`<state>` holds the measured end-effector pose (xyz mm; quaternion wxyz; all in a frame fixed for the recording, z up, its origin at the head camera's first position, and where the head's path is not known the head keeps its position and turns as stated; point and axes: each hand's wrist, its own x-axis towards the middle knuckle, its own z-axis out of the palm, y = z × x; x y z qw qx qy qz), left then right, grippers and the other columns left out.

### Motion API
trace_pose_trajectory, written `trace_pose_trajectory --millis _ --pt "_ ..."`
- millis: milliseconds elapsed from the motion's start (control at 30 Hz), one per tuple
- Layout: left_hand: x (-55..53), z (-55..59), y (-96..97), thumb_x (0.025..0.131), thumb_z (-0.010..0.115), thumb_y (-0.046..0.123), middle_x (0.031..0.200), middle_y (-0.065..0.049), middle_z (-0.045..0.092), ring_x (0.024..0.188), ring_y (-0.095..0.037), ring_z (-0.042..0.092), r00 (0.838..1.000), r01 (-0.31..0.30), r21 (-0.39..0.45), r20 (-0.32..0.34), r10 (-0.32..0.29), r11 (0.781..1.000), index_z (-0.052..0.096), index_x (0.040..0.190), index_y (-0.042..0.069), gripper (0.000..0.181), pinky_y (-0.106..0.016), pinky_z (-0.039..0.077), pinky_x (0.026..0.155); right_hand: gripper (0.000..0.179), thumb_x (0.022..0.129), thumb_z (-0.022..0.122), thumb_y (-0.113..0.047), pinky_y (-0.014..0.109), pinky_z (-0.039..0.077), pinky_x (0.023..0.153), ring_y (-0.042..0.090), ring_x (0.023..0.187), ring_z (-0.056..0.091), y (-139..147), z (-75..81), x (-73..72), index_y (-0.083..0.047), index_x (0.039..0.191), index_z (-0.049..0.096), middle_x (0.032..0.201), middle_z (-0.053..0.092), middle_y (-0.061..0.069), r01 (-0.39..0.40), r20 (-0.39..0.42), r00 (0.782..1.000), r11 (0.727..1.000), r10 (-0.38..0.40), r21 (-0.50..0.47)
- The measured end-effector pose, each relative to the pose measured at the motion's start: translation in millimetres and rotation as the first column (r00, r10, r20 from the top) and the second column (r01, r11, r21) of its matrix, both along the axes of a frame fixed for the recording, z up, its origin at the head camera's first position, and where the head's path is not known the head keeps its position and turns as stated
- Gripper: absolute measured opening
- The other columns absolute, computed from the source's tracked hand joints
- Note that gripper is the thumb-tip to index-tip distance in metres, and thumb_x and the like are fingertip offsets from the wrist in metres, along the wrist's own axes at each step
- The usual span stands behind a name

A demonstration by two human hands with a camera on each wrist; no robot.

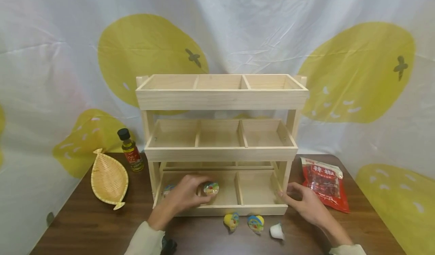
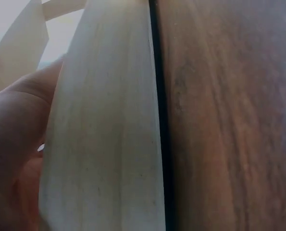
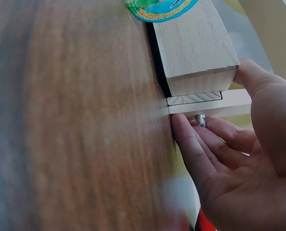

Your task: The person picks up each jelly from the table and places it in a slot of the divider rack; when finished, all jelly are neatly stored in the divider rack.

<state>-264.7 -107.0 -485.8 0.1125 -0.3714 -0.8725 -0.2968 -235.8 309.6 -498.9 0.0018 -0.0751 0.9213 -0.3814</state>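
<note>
Pale cloth of the left sleeve (image 1: 146, 240) lies nearest the camera, at seven o'clock in the head view. Farther left, at eight o'clock, a woven basket (image 1: 109, 179) shows its inner weave; just beside it, toward one o'clock, stands a black-capped bottle (image 1: 131, 152).

At the middle is the wooden rack (image 1: 222, 100), with three trays, one above another; the top and middle ones are each split into three compartments. In the left part of the bottom tray (image 1: 234, 210) sits a tray cup (image 1: 168, 189), partly covered by the left hand (image 1: 185, 195). That hand reaches in over the front board, back uppermost, pointing toward two o'clock, and pinches the held cup (image 1: 211, 188) between thumb and fingers, lid facing the camera, over the middle compartment. The left wrist view mostly hides the grip behind the board.

On the table (image 1: 207, 240), before the rack, lie a yellow cup (image 1: 232, 221) near six o'clock, a blue-lidded cup (image 1: 256, 224) and, at five, a white cup (image 1: 276, 231).

Between four and five o'clock the right hand (image 1: 304, 204), pointing toward ten, grips the rack's lower right corner, thumb on the tray side, fingertips touching the side board beside a screw (image 3: 200, 120). Right of it lies a red bag (image 1: 324, 183).
</note>
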Motion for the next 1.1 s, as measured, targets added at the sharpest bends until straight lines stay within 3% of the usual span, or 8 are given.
trace_pose_trajectory --millis 267,433,667,1100 --pt "-2.2 1.8 2.0 0.091 0.087 0.020 0.115 -0.008 0.081 0.098 -0.018 0.076 0.997 -0.003 -0.113 0.077 0.011 0.994 0.078 0.124 0.004 0.038 -0.033 0.064 0.091 0.041 0.103 0.072 -0.046 0.047 0.060 0.099 0.030 0.118 0.075 0.1 1.3 0.4 -0.010 0.122 0.073 0.118 0.080 0.005 -0.002 0.011 1.000 1.000 0.003 -0.009" --pt "0.4 7.0 2.6 0.091 0.086 0.012 0.108 -0.010 0.081 0.090 -0.019 0.077 0.992 0.028 -0.110 0.122 -0.015 0.993 0.079 0.117 0.001 0.029 -0.026 0.064 0.082 0.043 0.103 0.071 -0.049 0.042 0.059 0.098 0.029 0.120 0.074 0.3 0.7 -0.5 -0.011 0.125 0.073 0.118 0.080 0.004 0.008 0.025 1.000 1.000 -0.008 0.001" --pt "2.7 10.5 3.1 0.093 0.085 0.009 0.108 -0.011 0.082 0.090 -0.020 0.077 0.993 0.036 -0.118 0.112 -0.022 0.992 0.080 0.112 0.000 0.022 -0.023 0.063 0.079 0.042 0.103 0.072 -0.048 0.042 0.059 0.098 0.028 0.119 0.074 0.4 0.2 -0.2 -0.011 0.125 0.073 0.118 0.080 0.004 0.011 0.019 1.000 1.000 -0.011 0.007" --pt "5.6 13.8 1.9 0.090 0.087 0.013 0.107 -0.010 0.082 0.096 -0.024 0.077 0.997 0.031 -0.146 0.068 -0.022 0.989 0.080 0.108 0.002 0.022 -0.032 0.065 0.089 0.042 0.103 0.072 -0.049 0.041 0.059 0.098 0.029 0.120 0.074 -0.2 0.1 -0.1 -0.012 0.124 0.073 0.117 0.080 0.003 0.012 0.019 1.000 1.000 -0.012 0.006"
